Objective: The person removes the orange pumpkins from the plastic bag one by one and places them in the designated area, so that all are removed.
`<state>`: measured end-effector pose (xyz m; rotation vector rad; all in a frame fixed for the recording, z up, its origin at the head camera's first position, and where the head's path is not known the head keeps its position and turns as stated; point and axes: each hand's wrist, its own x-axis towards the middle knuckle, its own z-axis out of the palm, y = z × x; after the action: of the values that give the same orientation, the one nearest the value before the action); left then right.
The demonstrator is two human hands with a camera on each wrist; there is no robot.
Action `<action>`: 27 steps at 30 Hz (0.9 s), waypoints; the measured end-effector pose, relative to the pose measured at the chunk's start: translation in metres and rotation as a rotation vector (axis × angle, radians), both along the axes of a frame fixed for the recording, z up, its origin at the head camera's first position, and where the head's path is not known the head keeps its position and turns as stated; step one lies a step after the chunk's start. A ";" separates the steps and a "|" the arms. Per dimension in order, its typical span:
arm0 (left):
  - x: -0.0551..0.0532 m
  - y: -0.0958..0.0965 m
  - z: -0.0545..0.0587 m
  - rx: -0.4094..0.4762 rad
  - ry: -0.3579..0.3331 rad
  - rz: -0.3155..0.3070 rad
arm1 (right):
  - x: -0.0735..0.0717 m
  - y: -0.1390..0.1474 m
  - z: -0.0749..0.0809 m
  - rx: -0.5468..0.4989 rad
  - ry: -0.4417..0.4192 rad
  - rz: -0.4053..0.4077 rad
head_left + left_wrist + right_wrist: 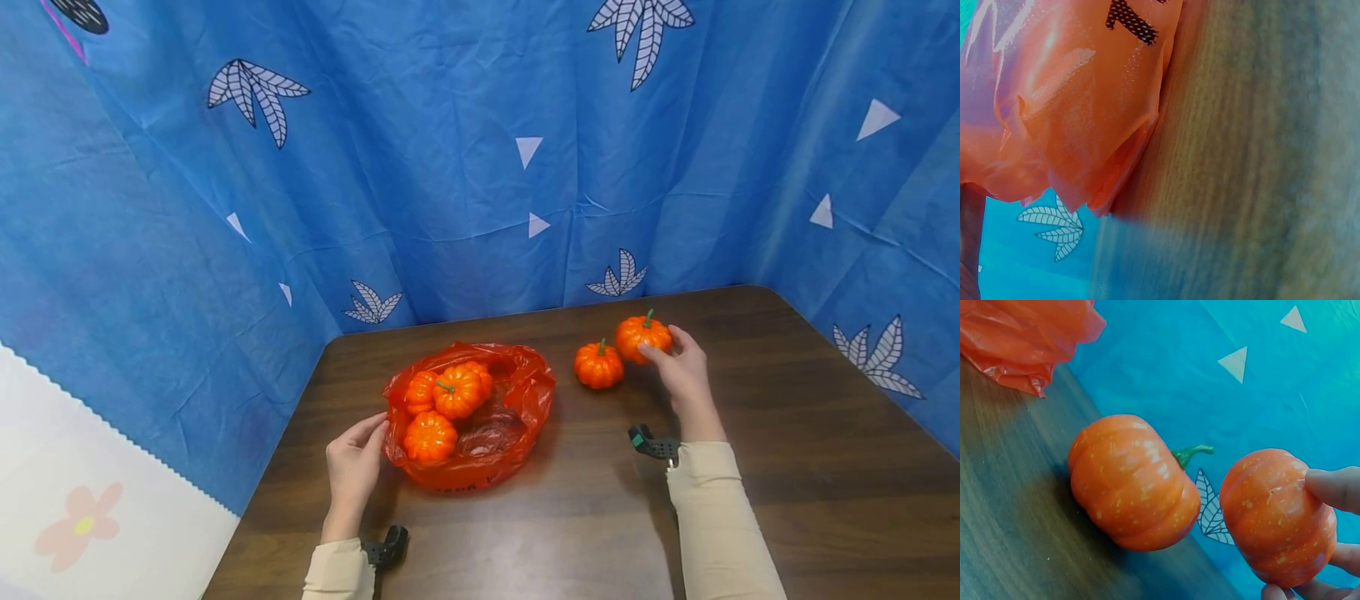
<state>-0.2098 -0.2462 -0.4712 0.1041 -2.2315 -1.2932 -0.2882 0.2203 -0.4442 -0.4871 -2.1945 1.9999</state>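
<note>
A red plastic bag stands with its mouth spread wide on the left half of the table, several small orange pumpkins inside it. At the bag's left rim, my left hand pinches the plastic between thumb and fingers. In the left wrist view the bag's side fills the upper left. My right hand grips a small pumpkin with a green stem, thumb on one side and fingers on the other. Just left of it, another pumpkin sits on the table, its stem pointing up in the head view.
The dark wooden table reaches back to a blue curtain printed with leaves and white triangles. More curtain hangs along the left and right sides. A black wrist camera is strapped on each arm.
</note>
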 end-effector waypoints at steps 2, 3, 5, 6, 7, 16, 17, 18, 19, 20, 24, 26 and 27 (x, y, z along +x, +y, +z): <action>0.000 0.000 0.000 0.002 0.000 0.000 | -0.001 0.001 -0.002 -0.003 0.000 -0.004; 0.000 0.000 0.000 0.003 0.000 0.000 | -0.001 0.001 -0.003 -0.006 0.001 -0.006; 0.000 -0.001 0.000 0.005 -0.001 0.000 | -0.001 0.001 -0.005 -0.011 0.000 -0.012; 0.000 -0.001 0.000 0.006 -0.002 -0.001 | -0.001 0.002 -0.006 -0.012 -0.002 -0.016; 0.000 -0.001 -0.001 0.008 -0.003 -0.001 | -0.002 0.002 -0.006 -0.013 -0.006 -0.021; 0.000 -0.001 -0.001 0.013 -0.001 -0.012 | -0.005 0.004 -0.017 0.016 -0.042 -0.066; 0.000 -0.001 -0.001 0.014 0.002 -0.012 | -0.005 0.004 -0.018 0.021 -0.042 -0.068; 0.000 -0.002 -0.001 0.014 0.005 -0.012 | -0.005 0.004 -0.020 0.026 -0.044 -0.068; 0.000 -0.002 -0.001 0.013 0.006 -0.011 | -0.005 0.005 -0.022 0.027 -0.046 -0.069; 0.000 -0.002 -0.002 0.011 0.008 -0.009 | -0.006 0.005 -0.024 0.024 -0.050 -0.072; 0.000 -0.002 -0.002 0.002 0.009 -0.003 | -0.006 0.005 -0.030 0.016 -0.063 -0.080; 0.000 -0.002 -0.002 0.002 0.006 0.001 | -0.006 0.005 -0.031 0.017 -0.061 -0.087; 0.000 -0.002 -0.002 0.002 0.006 0.001 | -0.006 0.004 -0.032 0.020 -0.057 -0.091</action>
<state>-0.2098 -0.2483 -0.4730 0.1022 -2.2249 -1.2935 -0.2941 0.2244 -0.4759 -0.6370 -2.1804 1.9399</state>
